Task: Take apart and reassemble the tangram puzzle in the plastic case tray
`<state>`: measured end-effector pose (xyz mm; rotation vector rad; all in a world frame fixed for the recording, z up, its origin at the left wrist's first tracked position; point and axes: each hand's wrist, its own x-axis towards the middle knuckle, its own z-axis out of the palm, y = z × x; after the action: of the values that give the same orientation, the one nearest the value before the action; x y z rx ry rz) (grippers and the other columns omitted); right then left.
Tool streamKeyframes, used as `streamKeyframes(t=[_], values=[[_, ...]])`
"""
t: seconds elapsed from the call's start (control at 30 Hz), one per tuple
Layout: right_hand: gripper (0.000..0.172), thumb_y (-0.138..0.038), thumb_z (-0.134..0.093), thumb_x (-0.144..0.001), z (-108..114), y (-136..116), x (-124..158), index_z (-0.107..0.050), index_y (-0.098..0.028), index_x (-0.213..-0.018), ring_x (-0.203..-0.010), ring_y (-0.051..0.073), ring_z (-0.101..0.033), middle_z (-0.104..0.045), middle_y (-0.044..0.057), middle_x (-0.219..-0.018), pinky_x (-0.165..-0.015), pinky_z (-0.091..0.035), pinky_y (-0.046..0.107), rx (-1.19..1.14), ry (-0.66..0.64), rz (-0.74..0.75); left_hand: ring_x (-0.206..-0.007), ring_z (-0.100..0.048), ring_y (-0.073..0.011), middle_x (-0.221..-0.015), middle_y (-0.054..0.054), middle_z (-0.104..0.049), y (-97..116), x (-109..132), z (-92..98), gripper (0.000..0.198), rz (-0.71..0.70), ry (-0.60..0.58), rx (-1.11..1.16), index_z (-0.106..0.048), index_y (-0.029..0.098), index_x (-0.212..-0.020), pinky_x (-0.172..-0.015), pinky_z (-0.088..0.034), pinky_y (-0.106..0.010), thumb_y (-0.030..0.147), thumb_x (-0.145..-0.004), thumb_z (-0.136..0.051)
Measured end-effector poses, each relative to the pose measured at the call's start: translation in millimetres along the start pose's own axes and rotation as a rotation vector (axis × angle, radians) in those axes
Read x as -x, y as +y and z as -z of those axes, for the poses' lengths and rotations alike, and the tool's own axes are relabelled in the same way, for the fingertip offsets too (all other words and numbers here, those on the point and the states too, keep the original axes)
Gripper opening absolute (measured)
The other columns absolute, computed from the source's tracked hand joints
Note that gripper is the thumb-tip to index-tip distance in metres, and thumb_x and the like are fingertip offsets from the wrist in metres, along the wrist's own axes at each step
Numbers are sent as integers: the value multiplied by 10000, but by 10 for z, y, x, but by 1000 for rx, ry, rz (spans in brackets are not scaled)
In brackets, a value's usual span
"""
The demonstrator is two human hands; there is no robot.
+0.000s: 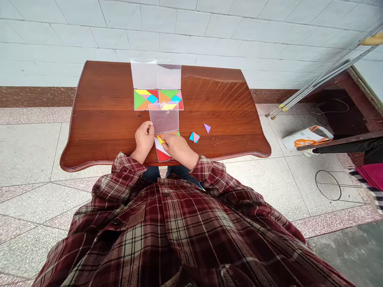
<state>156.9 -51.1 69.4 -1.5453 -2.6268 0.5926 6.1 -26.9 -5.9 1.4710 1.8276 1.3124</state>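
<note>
Ahead of both hands, a clear plastic sheet (163, 118) and the tangram cards (146, 99) beyond it block the way. Loose tangram pieces (194, 137) lie right of the right hand (178, 145); the left hand (144, 139) has open wooden tabletop (101, 133) leftward.

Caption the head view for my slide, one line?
Left hand rests against clear plastic flap; right hand touches yellow triangular tangram piece.

Bright diffuse light; glare on wooden tabletop (221, 89), clear plastic sheet (163, 118); wide-angle bowing at edges.

The right hand (178, 146) hides most of what seems a tangram card (162, 153), its pattern unreadable.
</note>
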Motion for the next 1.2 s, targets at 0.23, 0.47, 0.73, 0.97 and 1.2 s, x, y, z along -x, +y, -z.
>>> streamKeyframes(t=[0.23, 0.47, 0.73, 0.97, 1.2], values=[[283, -182, -373, -956, -85, -128, 57, -557, -141, -1166, -905, 248, -640, -643, 156, -1079, -714, -452, 311, 191, -46, 138, -715, -566, -141, -779, -8, -630, -25, -4, -17, 120, -3, 3, 2, -594, 197, -876, -711, -440, -269, 241, -815, -499], [317, -256, -460, -950, -113, -45, 20, -540, -167, -1244, -972, 240, -632, -607, 130, -1207, -764, -467, 310, 90, -40, 158, -730, -572, -143, -789, -7, -633, -29, -4, -20, 125, -3, 0, -2, -595, 197, -887, -719, -442, -269, 249, -820, -504], [320, -262, -389, -981, -161, -24, 29, -542, -124, -1227, -958, 231, -631, -638, 142, -1124, -777, -460, 305, 140, -23, 120, -736, -576, -139, -789, -5, -633, -18, -7, -18, 109, -6, 7, 8, -590, 192, -869, -723, -439, -266, 219, -809, -502], [275, -195, -349, -971, -93, -85, 64, -544, -121, -1151, -960, 222, -635, -640, 149, -1091, -758, -473, 292, 252, -6, 39, -668, -536, -124, -714, 17, -594, -26, -10, -19, 86, -17, 11, 10, -581, 199, -842, -673, -415, -256, 218, -802, -507], [310, -134, -307, -966, -94, -216, 40, -567, -112, -1134, -959, 237, -642, -628, 147, -1086, -768, -485, 321, 272, -22, 69, -705, -561, -130, -768, 1, -623, -51, -19, -37, 100, 1, 16, 30, -584, 194, -861, -701, -436, -261, 229, -802, -511]])
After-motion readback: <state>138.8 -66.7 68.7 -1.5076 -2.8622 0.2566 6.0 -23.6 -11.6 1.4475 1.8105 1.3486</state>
